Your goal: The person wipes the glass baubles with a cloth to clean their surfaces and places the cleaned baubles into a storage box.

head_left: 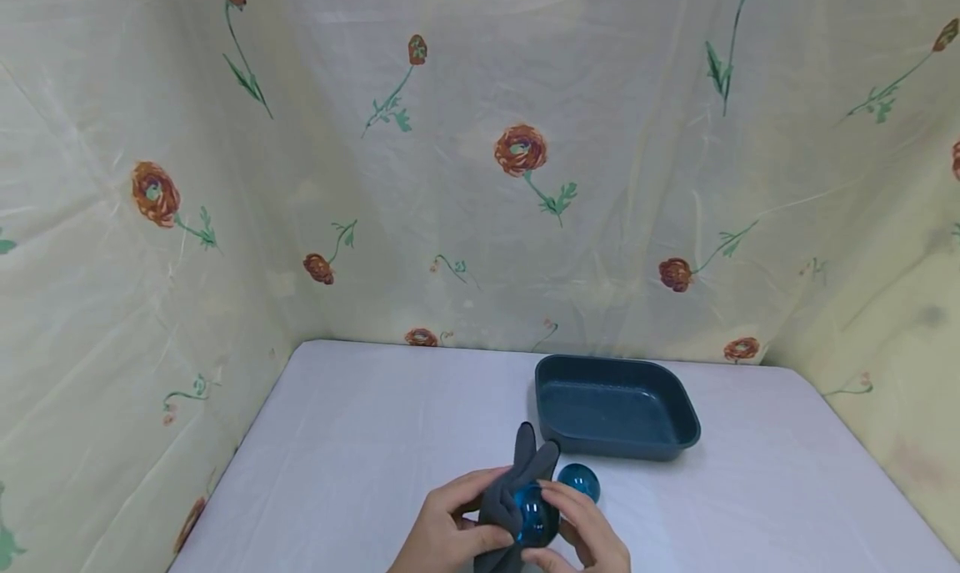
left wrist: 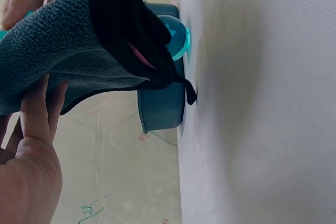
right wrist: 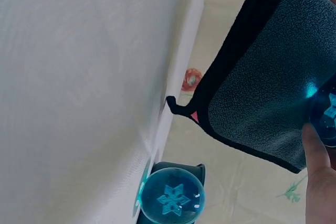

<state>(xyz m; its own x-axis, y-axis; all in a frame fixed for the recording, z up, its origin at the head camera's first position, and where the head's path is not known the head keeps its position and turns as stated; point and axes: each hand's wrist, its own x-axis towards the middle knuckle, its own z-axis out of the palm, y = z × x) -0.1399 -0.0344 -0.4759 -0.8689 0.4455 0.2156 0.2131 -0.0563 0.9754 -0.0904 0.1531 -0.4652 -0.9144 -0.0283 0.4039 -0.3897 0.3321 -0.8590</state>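
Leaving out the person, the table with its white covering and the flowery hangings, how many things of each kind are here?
Blue balls: 2, the held ball and the loose ball
Grey cloth: 1
Dark rectangular tray: 1
Total: 4

The person's bare left hand (head_left: 447, 521) comes up from the bottom edge of the head view, its fingers bent in a grip, with the thumb (head_left: 486, 540) reaching across toward the right. Facing it and just beside it, the bare right hand (head_left: 588, 533) pinches between fingers angled up and leftward and a lower thumb (head_left: 549, 560); both hands are held level with each other.
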